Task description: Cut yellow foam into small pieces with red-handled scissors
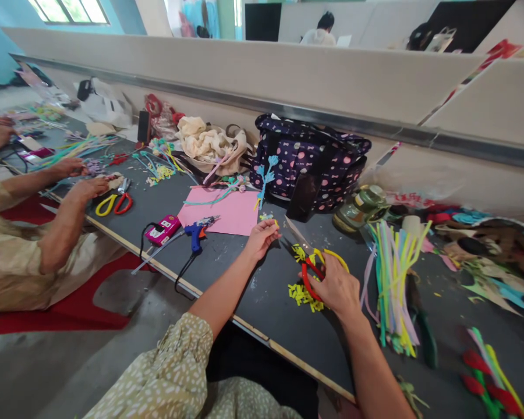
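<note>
Yellow bits [303, 295] lie beneath the scissors [305, 280], grasped by the right hand [338, 285], I judge for control; the left hand [262, 238] pinches a small piece [276, 223] near the parted blades [300, 237], apparently steadying it.

The blue glue gun [195, 234] lies left of the right hand's [337, 283] open scissors [308, 256], beside the pink sheet [227, 212].
</note>
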